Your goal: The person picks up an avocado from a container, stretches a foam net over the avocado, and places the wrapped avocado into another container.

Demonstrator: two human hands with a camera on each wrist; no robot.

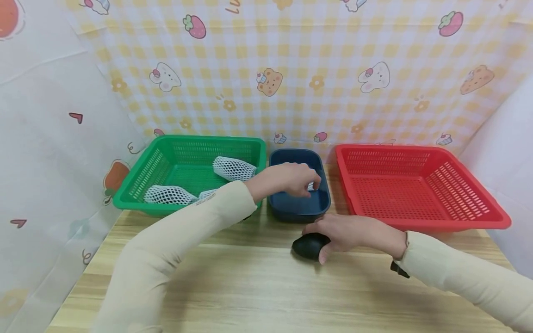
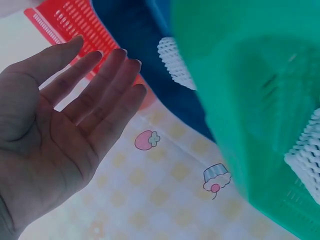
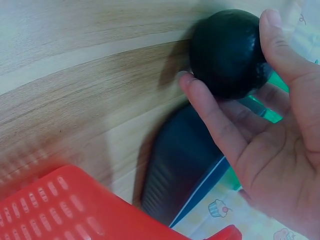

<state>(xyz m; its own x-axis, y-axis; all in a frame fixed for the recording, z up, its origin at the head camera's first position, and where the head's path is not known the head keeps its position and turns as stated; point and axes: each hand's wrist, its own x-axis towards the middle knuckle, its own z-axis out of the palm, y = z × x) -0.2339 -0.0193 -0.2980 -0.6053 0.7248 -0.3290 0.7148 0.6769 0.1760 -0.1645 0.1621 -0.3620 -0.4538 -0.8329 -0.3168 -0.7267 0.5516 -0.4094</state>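
My right hand (image 1: 343,231) grips a dark avocado (image 1: 310,246) by its side, low over the table in front of the dark blue bin. In the right wrist view the thumb and fingers lie around the avocado (image 3: 227,52). Above the dark blue bin (image 1: 295,208) my left hand (image 1: 297,178) hangs with loosely bent fingers. The left wrist view shows that palm (image 2: 50,145) holding nothing. A white foam net sleeve (image 2: 175,62) lies in the blue bin, mostly hidden by the left hand in the head view.
A green basket (image 1: 189,139) at left holds several white foam net sleeves (image 1: 234,169). To the right stands a red basket (image 1: 416,224). Both flank the blue bin on the wooden table (image 1: 250,286). A patterned cloth (image 1: 291,51) hangs behind them.
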